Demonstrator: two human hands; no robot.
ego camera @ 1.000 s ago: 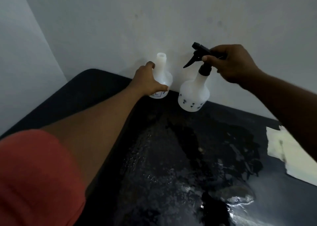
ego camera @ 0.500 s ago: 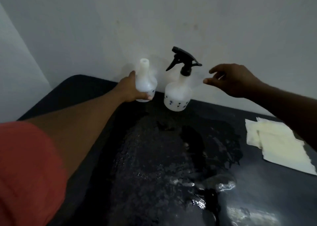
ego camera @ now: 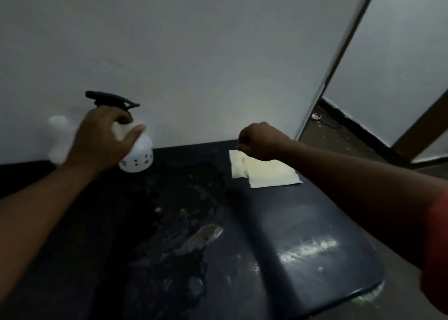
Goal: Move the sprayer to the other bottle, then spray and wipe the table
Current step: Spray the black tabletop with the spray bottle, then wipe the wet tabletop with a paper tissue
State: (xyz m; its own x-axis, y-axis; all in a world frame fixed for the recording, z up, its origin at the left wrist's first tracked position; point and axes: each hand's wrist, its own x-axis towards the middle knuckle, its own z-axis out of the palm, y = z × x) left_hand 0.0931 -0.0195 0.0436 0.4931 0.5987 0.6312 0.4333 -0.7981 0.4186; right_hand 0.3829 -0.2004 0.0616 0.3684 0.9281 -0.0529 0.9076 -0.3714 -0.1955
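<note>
A white bottle with small dark marks carries the black sprayer and stands at the back of the dark table, against the wall. My left hand is in front of its neck, thumb spread away from the fingers, the neck showing between them; the hand is blurred. A second white bottle with a bare neck stands to the left, partly hidden by that hand. My right hand hovers with curled fingers over the far corner of a pale folded cloth lying flat on the table.
A wet, streaky patch covers the table's middle and runs toward the near edge. The white wall rises right behind the bottles. Beyond the table's right edge, floor and a dark-framed wall corner show.
My left hand let go of the bare-necked bottle and moved right to the sprayer bottle's neck. My right hand moved from the sprayer to above the cloth. The view swung right.
</note>
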